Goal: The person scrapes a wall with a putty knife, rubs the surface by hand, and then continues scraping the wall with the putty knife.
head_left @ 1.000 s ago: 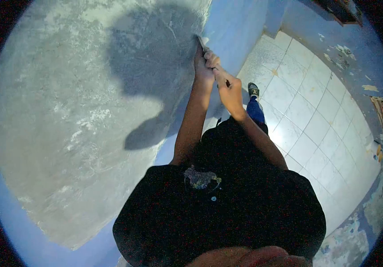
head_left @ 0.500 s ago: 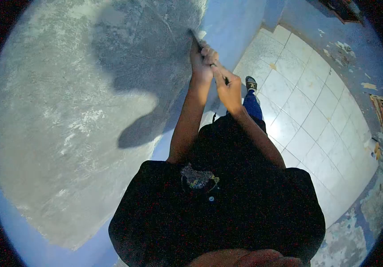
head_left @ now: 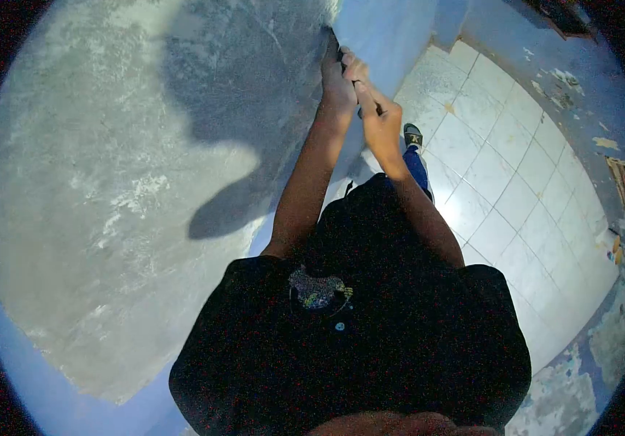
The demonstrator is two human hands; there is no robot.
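Note:
My left hand (head_left: 339,86) is closed around a thin, dark scraper (head_left: 337,45), and its far end touches the wall where bare grey plaster (head_left: 94,240) meets blue paint (head_left: 381,33). Just below and to the right, my right hand (head_left: 380,125) is also closed on the scraper, near its lower end. The fingers of both hands meet along the tool and cover most of it, so its full shape is hidden.
White floor tiles (head_left: 516,196) spread to the right of my body. One foot in a dark sandal (head_left: 413,136) stands on them. Flaking blue paint and patchy plaster (head_left: 566,396) mark the right-hand wall. A shadow lies across the grey plaster.
Both hands and the scraper have moved up and slightly right along the edge of the blue paint. The grip looks the same.

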